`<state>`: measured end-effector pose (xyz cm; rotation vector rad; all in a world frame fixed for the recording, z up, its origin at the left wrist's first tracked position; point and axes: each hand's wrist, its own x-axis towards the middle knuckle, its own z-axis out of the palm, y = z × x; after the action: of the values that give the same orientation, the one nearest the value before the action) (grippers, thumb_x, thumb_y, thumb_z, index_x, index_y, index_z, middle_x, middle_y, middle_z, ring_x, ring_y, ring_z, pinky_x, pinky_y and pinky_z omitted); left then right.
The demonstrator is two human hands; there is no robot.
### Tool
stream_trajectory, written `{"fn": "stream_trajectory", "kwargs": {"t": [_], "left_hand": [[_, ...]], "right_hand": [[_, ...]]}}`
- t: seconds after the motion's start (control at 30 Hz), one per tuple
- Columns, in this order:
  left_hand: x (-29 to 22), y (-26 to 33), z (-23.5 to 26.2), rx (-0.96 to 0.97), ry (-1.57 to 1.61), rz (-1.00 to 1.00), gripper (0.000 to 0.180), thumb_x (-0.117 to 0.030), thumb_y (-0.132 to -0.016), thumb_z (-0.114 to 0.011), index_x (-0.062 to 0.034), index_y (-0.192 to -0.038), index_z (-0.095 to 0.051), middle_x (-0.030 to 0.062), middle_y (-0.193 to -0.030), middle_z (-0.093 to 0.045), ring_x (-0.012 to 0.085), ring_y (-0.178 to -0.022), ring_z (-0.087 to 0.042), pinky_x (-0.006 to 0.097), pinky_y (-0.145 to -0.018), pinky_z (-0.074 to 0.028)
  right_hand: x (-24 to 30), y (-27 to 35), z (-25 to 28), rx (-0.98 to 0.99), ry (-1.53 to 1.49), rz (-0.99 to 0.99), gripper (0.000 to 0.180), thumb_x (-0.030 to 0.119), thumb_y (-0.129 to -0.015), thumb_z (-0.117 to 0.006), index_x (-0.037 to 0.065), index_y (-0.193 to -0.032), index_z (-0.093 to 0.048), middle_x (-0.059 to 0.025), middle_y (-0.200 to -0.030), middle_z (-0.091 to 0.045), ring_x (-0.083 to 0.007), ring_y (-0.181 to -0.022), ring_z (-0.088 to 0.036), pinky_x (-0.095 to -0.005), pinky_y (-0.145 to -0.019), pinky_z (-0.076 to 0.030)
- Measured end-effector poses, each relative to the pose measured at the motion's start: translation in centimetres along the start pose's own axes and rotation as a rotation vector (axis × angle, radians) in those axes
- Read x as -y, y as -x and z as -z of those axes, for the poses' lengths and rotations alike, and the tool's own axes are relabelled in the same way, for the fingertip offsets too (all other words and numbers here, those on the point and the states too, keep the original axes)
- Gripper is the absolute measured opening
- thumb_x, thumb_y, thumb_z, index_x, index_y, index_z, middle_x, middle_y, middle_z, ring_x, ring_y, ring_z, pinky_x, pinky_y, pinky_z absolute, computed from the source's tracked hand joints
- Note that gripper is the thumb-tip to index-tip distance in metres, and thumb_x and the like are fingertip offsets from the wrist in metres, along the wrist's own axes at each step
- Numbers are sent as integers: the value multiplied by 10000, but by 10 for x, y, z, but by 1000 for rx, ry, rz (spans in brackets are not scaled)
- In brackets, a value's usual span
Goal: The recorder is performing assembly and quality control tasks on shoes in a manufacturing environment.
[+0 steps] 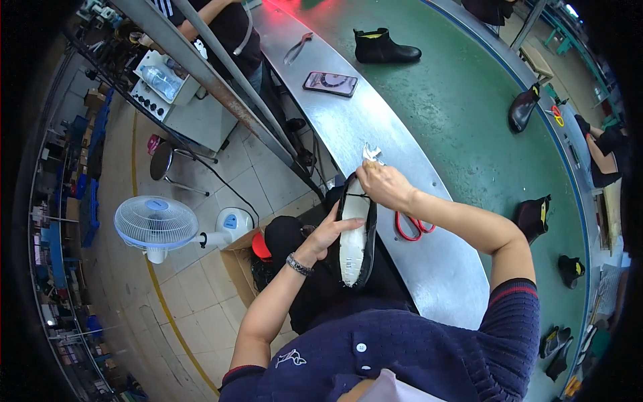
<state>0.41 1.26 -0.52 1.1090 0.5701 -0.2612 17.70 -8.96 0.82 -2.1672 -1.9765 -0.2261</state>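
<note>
A black shoe upper (370,248) lies over my lap with its white, sole-less bottom facing up. My left hand (325,238) is closed around its side, with the thumb lying across the white bottom. At the shoe's far end, my right hand (385,186) is closed in a pinch against the black edge. What sits between those fingers is too small to make out. Crumpled white scraps (370,154) show just beyond the right fingertips. Red-handled scissors (410,231) lie on the metal bench beneath my right forearm, their blades hidden.
Farther along the metal bench (355,124) are a phone (330,84) and pincers (298,48). A green conveyor (429,100) carries a black boot (385,48) and several other shoes. On the left stand a metal post (214,87), a fan (157,221) and a stool (162,161). Another person works at the far end.
</note>
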Motion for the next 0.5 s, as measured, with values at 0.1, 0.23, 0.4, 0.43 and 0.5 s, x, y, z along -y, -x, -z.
{"fn": "stream_trajectory", "kwargs": {"t": [0.1, 0.23, 0.4, 0.43, 0.5], "left_hand": [[-4, 0, 4, 9, 23, 36, 729, -190, -838, -703, -72, -1439, -307, 92, -1233, -550, 172, -1117, -537, 334, -958, -431], [-7, 4, 1, 18, -39, 8, 732, -188, -832, -709, -75, -1439, -316, 96, -1226, -558, 174, -1120, -534, 331, -962, -426], [-5, -1, 3, 23, -49, 19, 739, -196, -834, -706, -69, -1440, -302, 92, -1241, -542, 175, -1119, -528, 329, -967, -420], [-6, -1, 3, 40, -41, 19, 733, -203, -839, -700, -63, -1436, -297, 91, -1245, -534, 177, -1118, -523, 329, -970, -416], [-4, -2, 2, 42, -42, 26, 728, -206, -841, -697, -64, -1434, -299, 89, -1250, -529, 176, -1124, -517, 330, -973, -410]], "right_hand": [[-8, -3, 4, 51, -176, -63, 134, 63, -777, -569, -52, -809, -632, -175, -839, -614, -304, -768, -664, -385, -662, -558], [-17, -5, 15, 190, -279, -92, 116, 46, -774, -579, -29, -800, -664, -177, -863, -643, -333, -791, -678, -395, -694, -561], [-21, -16, 21, 320, -150, 34, 116, 27, -758, -595, -6, -797, -698, -173, -827, -671, -331, -796, -692, -395, -699, -566], [-21, -15, 24, 273, -138, 104, 119, 32, -761, -585, -35, -785, -680, -176, -807, -665, -323, -781, -693, -385, -669, -566], [-16, -10, 16, 241, -85, 123, 124, 35, -765, -577, -49, -787, -666, -181, -802, -660, -318, -768, -691, -377, -657, -565]]}}
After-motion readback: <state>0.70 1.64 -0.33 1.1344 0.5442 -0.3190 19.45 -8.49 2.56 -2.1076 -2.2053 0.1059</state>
